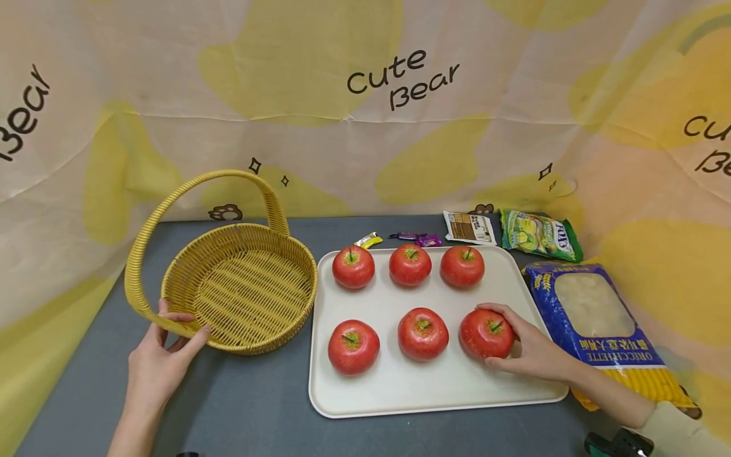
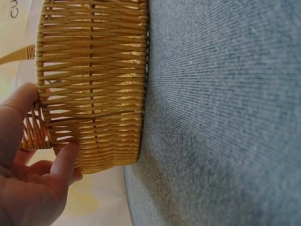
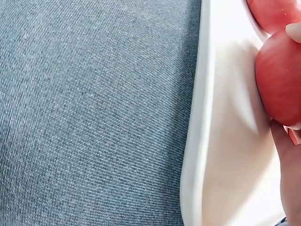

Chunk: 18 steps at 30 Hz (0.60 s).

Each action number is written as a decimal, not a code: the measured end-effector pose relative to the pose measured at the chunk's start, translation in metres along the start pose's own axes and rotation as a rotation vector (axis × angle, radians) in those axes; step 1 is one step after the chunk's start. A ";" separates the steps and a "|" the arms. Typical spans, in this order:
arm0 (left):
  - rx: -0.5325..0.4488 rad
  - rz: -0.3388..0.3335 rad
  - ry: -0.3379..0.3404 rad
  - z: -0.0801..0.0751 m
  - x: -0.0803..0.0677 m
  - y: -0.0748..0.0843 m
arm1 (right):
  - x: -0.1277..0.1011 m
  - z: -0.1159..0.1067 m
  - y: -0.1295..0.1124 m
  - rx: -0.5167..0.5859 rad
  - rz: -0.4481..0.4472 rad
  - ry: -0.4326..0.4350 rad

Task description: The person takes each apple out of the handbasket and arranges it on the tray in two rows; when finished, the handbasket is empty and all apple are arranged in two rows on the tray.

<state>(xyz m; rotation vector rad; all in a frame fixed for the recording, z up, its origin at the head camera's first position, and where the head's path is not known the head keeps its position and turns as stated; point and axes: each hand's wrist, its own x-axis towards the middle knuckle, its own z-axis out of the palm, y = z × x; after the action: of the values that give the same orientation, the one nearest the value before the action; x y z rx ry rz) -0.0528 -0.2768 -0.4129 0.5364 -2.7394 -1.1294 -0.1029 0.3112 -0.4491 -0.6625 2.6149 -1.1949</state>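
Note:
A yellow wicker basket (image 1: pixel 245 292) with a tall arched handle stands on the left, nothing inside it. My left hand (image 1: pixel 162 358) grips its near rim beside the foot of the handle; in the left wrist view the thumb and fingers lie on either side of the woven rim (image 2: pixel 41 70). Red apples stand in two rows on a white tray (image 1: pixel 400 393). My right hand (image 1: pixel 528 346) holds the near right apple (image 1: pixel 485 334) between thumb and fingers. In the right wrist view that apple (image 3: pixel 280 80) shows at the right edge, partly cut off.
Along the back lie small wrapped candies (image 1: pixel 368 240), a white and brown packet (image 1: pixel 469 227) and a green snack bag (image 1: pixel 541 235). A blue and yellow pasta bag (image 1: pixel 599 317) lies right of the tray, close to my right forearm. A printed cloth (image 1: pixel 320 152) hangs behind the table.

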 end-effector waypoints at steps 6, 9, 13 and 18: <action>-0.011 0.000 -0.006 0.001 0.001 0.000 | -0.001 0.000 0.002 0.005 -0.007 0.006; -0.020 0.006 -0.011 0.002 0.001 0.000 | -0.001 0.000 0.002 0.002 -0.002 0.006; -0.001 0.040 -0.043 -0.003 0.001 -0.002 | 0.000 -0.001 0.000 0.001 0.015 -0.008; -0.054 0.068 0.160 -0.009 -0.009 0.012 | 0.013 -0.005 -0.012 0.015 -0.016 -0.011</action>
<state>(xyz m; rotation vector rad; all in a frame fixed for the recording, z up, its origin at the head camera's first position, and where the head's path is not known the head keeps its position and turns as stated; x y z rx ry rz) -0.0461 -0.2713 -0.3977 0.4992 -2.5636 -1.0904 -0.1125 0.3013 -0.4371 -0.6872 2.5936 -1.2108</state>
